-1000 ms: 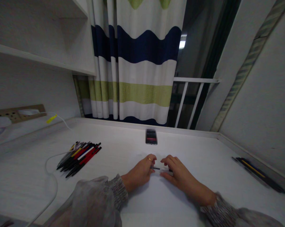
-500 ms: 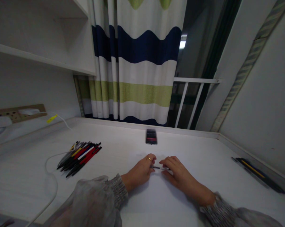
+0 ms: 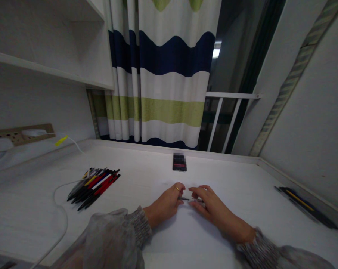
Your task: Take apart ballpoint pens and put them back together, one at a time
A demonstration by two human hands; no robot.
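Observation:
My left hand (image 3: 169, 200), with a gold ring on one finger, pinches the left end of a slim dark pen (image 3: 185, 199) just above the white desk. My right hand (image 3: 209, 203) faces it from the other side, its thumb and fingers closed round the pale right end of the pen. A short stretch of the pen shows between the two hands. The fingers hide the rest, and I cannot make out whether it is one piece or two parts.
A pile of pens (image 3: 94, 186) lies on the left, a white cable (image 3: 65, 215) beside it. Several dark pens (image 3: 309, 207) lie at the right edge. A phone (image 3: 179, 162) rests near the back edge, below the striped curtain (image 3: 171, 86). A power strip (image 3: 20, 135) sits at far left.
The right hand's fingers have shifted slightly on the pen's right end, with the index finger raised a little. The left hand stays in place.

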